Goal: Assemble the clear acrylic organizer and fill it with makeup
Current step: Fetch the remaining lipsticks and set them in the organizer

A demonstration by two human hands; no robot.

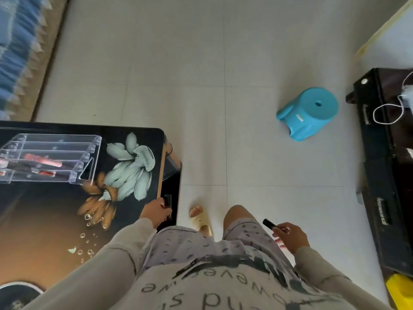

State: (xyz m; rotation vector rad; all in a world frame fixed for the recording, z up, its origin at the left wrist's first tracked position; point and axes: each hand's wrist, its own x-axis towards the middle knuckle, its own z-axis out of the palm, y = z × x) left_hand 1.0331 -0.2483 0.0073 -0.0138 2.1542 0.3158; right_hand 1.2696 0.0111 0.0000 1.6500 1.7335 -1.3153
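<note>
Right hand, lower right: gripped a dark cosmetic tube. Left hand, lower centre: at the edge of the black floral table, grip not discernible. Floor: pale tiles. Clear acrylic organizer, left, on the table, held pink-red makeup sticks. Blue plastic stool, right of centre; dark cabinet, right edge.

Blue plastic stool on tile floor, black cabinet rt, floral tabletop lt

Home living room, tiled floor, floral coffee table, plastic stool
</note>
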